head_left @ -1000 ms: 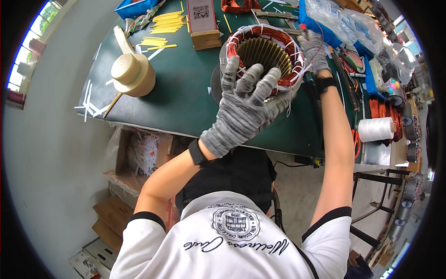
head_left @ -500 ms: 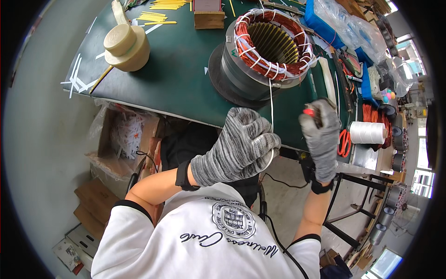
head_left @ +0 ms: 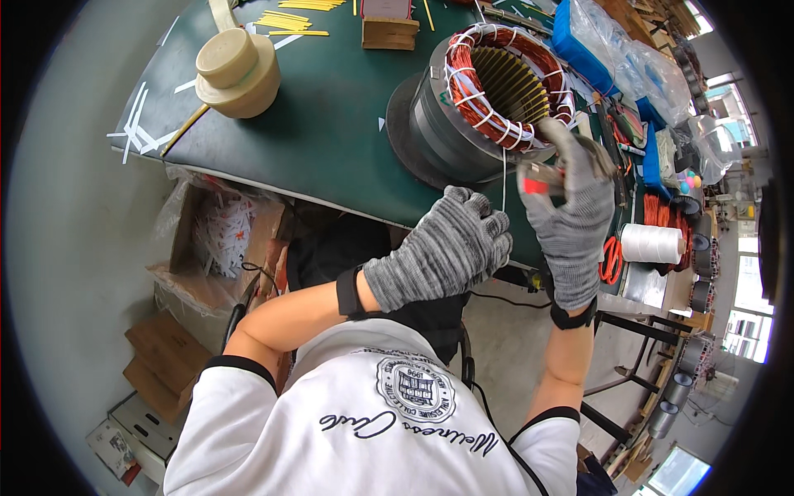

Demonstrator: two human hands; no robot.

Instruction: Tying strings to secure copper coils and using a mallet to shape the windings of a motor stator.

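On the green table stands a motor stator (head_left: 442,124), a grey metal cylinder tilted toward the right. Its copper winding (head_left: 471,106) forms a ring bound with white cord, around yellow slot strips. From the ring's near side a white lacing cord (head_left: 504,178) runs down, taut, to my left hand (head_left: 442,248), which is gloved in grey and closed on it. My right hand (head_left: 571,207), gloved alike, is beside the ring's near right side. A small red-handled tool (head_left: 536,186) lies across its palm, partly hidden by the fingers; its exact kind is unclear.
A cream tape roll (head_left: 240,74) sits at the left, by white strips (head_left: 136,132) and yellow strips (head_left: 289,21). On the right are a white thread spool (head_left: 652,244), red-handled scissors (head_left: 611,260) and a blue bin (head_left: 583,50). Below the table edge stands a scrap box (head_left: 186,231).
My right hand has moved up toward the winding, its fingers spreading with the red-handled tool. The left hand has shifted slightly right, still on the cord. The view has also shifted a little.
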